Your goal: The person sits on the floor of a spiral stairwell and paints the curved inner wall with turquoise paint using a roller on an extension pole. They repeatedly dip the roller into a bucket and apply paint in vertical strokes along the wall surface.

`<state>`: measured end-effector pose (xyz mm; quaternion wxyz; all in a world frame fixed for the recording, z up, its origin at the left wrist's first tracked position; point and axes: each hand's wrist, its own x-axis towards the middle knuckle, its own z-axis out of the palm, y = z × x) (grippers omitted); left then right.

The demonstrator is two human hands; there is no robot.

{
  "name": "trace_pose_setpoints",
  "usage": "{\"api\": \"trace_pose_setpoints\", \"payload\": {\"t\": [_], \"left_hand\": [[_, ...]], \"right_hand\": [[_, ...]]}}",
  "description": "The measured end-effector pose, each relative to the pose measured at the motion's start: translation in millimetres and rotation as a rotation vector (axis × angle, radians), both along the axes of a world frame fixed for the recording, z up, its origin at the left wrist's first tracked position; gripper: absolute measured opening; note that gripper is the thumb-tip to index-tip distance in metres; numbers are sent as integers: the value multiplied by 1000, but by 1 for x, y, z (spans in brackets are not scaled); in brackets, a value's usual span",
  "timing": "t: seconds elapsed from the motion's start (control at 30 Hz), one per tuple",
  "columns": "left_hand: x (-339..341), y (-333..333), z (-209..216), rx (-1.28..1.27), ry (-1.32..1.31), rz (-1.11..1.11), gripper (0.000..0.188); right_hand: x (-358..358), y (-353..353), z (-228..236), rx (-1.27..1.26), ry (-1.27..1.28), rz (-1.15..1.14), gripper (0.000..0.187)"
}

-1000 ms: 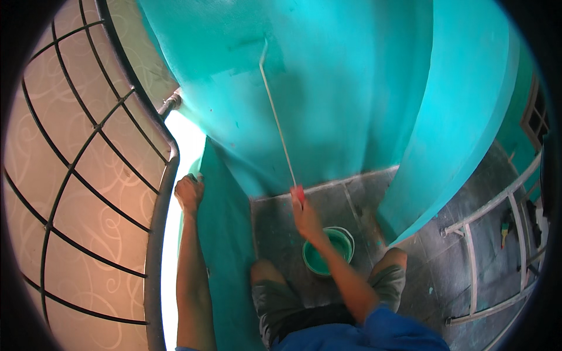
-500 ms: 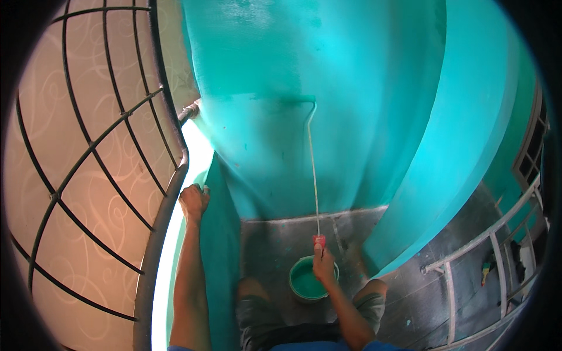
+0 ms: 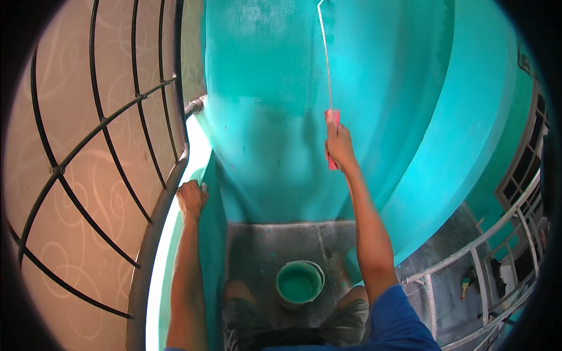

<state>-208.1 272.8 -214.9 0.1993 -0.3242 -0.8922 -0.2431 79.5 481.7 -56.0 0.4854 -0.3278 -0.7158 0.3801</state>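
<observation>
My right hand (image 3: 341, 145) is raised in front of the turquoise wall (image 3: 263, 158) and wraps round the red handle of a paint roller (image 3: 332, 114). The roller's long thin metal frame points up the wall, and its roller head lies beyond the upper edge of the view. At the left my left hand (image 3: 191, 198) has its fingers curled over the top edge of a low turquoise ledge (image 3: 214, 196). On the floor between my knees stands a bucket (image 3: 300, 303) holding green paint (image 3: 298, 282).
A black metal grille (image 3: 104, 121) runs along the left, with a patterned beige surface behind it. A curved turquoise wall (image 3: 436, 175) rises at the right. Beyond it are a metal railing (image 3: 480, 281) and a paintbrush (image 3: 465, 286). Dark tiles (image 3: 252, 251) cover the floor.
My right hand has lifted the paint roller from above the bucket up the wall, and the roller head has left the view. My left hand stays on the ledge.
</observation>
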Motion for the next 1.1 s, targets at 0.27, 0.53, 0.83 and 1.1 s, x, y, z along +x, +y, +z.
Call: {"api": "trace_pose_setpoints", "payload": {"t": [0.27,0.53,0.83,1.1], "left_hand": [[0,6,-4,-15,-15,-38,29],[-4,7,-4,-45,11,-20,30],[6,4,6,-53,-8,-6,28],[5,4,3,-53,-43,7,27]], "right_hand": [[17,-25,-179,42,-166,-81,47],[74,-132,-328,9,-184,-92,50],[45,-75,-215,34,-251,-140,49],[-39,-8,-57,403,-147,-87,56]]}}
